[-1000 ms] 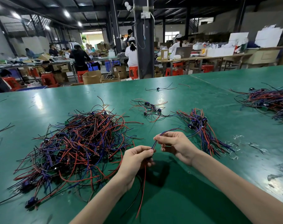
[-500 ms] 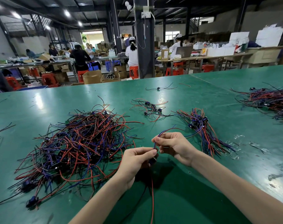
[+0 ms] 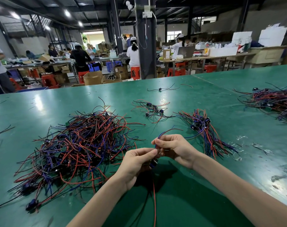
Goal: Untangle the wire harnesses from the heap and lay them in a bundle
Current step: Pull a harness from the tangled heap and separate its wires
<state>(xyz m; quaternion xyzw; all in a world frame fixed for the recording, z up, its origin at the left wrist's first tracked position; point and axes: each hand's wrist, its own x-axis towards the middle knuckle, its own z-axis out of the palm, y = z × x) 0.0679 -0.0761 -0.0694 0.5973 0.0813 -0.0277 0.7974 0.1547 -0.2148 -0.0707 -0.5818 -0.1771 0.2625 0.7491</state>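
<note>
One harness was pinched between both grips: the left hand held it by the connector and the right hand held its looped upper wires, with the tails hanging toward the person. The bundle lay just right of the right grip, nearer that hand, its long axis running near-to-far. The heap lay to the left.

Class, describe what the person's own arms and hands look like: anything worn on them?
Nothing is worn. The left hand and right hand are bare: no gloves, rings or watch show. The left forearm and right forearm are bare too, no sleeve in view.
</note>
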